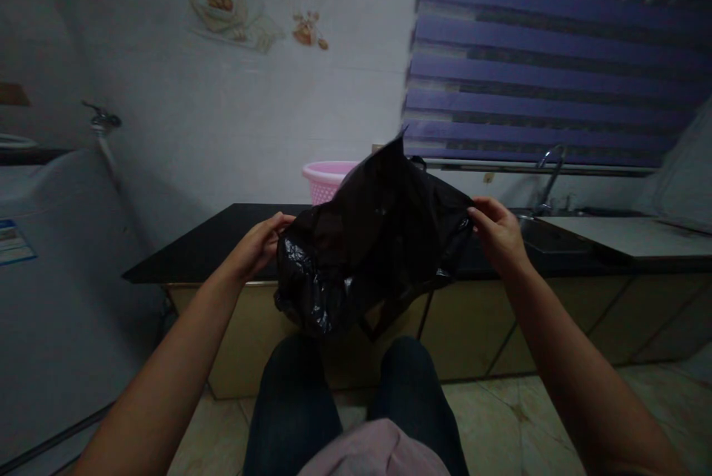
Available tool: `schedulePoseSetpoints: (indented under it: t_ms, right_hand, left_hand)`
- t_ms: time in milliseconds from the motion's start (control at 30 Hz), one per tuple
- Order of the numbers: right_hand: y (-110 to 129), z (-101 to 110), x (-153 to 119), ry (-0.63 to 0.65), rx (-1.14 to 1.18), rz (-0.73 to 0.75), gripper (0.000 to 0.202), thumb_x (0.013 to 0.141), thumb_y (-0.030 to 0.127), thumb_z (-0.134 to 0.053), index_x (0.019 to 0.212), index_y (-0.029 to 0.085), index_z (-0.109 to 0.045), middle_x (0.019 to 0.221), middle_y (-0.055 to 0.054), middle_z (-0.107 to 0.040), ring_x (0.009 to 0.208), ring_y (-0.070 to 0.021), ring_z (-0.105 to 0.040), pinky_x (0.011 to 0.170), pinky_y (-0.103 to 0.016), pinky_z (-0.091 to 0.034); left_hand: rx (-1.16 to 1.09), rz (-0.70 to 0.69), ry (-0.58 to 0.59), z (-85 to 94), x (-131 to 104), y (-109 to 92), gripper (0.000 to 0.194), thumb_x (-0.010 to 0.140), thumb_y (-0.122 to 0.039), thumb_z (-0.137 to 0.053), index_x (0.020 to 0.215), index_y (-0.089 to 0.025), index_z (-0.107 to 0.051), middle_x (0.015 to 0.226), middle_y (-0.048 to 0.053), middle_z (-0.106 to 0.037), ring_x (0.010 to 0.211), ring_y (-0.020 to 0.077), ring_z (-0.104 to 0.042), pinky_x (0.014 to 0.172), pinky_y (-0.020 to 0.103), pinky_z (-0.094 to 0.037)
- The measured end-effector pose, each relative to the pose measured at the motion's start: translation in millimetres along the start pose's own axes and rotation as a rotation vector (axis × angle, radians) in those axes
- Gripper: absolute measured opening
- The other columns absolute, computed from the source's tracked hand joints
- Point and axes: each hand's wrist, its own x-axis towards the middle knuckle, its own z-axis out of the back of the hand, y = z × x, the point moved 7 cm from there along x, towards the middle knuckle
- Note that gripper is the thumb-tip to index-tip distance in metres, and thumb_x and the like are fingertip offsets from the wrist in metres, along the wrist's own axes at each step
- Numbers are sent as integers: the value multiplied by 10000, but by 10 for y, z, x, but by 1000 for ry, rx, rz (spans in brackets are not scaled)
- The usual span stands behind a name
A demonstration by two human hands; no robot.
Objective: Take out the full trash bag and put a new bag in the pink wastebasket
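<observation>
A black plastic bag [378,239] is stretched out in the air in front of me, above my knees and before the counter edge. My left hand [261,245] pinches its left side. On the other side, my right hand [499,231] grips the bag's right edge between thumb and fingers. The bag is spread wide, with a peak of film rising at its top and glossy creases at lower left. Behind it stands a pink plastic basket [328,178] with a perforated wall, its right part hidden by the bag.
The dark countertop [222,239] runs across, above yellowish cabinets [472,320]. At right are a sink with a faucet [550,172] and a light board [628,235]. A white appliance [67,298] stands at left, near a wall tap [101,119]. Purple blinds [534,53] cover the window.
</observation>
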Motion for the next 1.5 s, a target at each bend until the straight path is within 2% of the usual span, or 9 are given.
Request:
schedulePoseSetpoints:
  t_ms: [67,167,367,533,633,767,933,1233,1500]
  right_hand:
    - [-32,-3,-8,-5,50,-45,346,639,448,-744,875,222,-627,797,3,-634,619,-102,-545,501,-202,-398]
    - [-68,-31,-18,21,86,-86,330,630,408,-748,888,223,-658,837,-3,-663,677,-119,-580,563,-218,-440]
    - [-86,-61,-27,68,113,-111,225,634,347,-717,807,210,-674,796,4,-664,739,-136,-603,712,-255,-480]
    - [-56,-60,-34,70,91,-114,193,634,318,-673,792,207,-665,760,7,-644,707,-128,-584,692,-248,-472]
    - [-36,-78,-44,83,97,-133,198,639,330,-646,795,209,-663,732,3,-634,682,-127,-578,663,-244,-470]
    - [-11,-88,-51,60,131,-164,246,639,436,-664,751,217,-660,749,-10,-630,688,-130,-573,636,-234,-467]
    - [4,-88,-52,42,86,-141,380,640,570,-702,746,207,-660,744,-10,-617,676,-121,-553,616,-224,-445]
    - [38,-128,-70,78,117,-113,351,595,475,-795,762,201,-652,746,14,-620,683,-100,-558,663,-221,-462]
    - [49,-133,-77,92,101,-119,332,611,457,-788,817,213,-695,824,-5,-666,750,-122,-598,712,-241,-484]
  left_hand:
    - [-11,-15,-33,-1,2,-28,420,653,-550,-685,779,-149,-695,736,60,-703,703,189,-640,615,262,-484]
    - [50,-10,-64,-8,-3,-54,352,595,-474,-759,751,-164,-697,721,37,-696,658,164,-616,575,239,-459]
    - [126,-12,-27,-19,-3,-31,275,538,-300,-801,763,-189,-691,731,-3,-661,617,112,-573,546,201,-419]
    - [229,-70,-42,-10,15,-46,326,520,-330,-789,786,-183,-669,745,15,-640,647,135,-575,553,226,-429]
    - [208,-82,-40,-26,11,-61,308,513,-301,-787,771,-188,-665,734,3,-630,664,131,-573,586,230,-439]
    - [162,-51,-50,-30,-6,-53,292,511,-280,-792,761,-192,-671,745,-6,-627,677,124,-572,584,214,-434]
    - [147,-50,-68,-29,-20,-64,330,511,-332,-817,777,-184,-688,770,4,-637,694,129,-580,569,199,-428]
    - [198,-17,-102,-41,-57,-79,334,522,-314,-801,830,-203,-739,847,44,-704,812,191,-636,671,263,-501]
    - [161,7,-109,-22,-65,-78,375,538,-405,-805,839,-189,-748,890,72,-740,794,190,-654,634,243,-490]
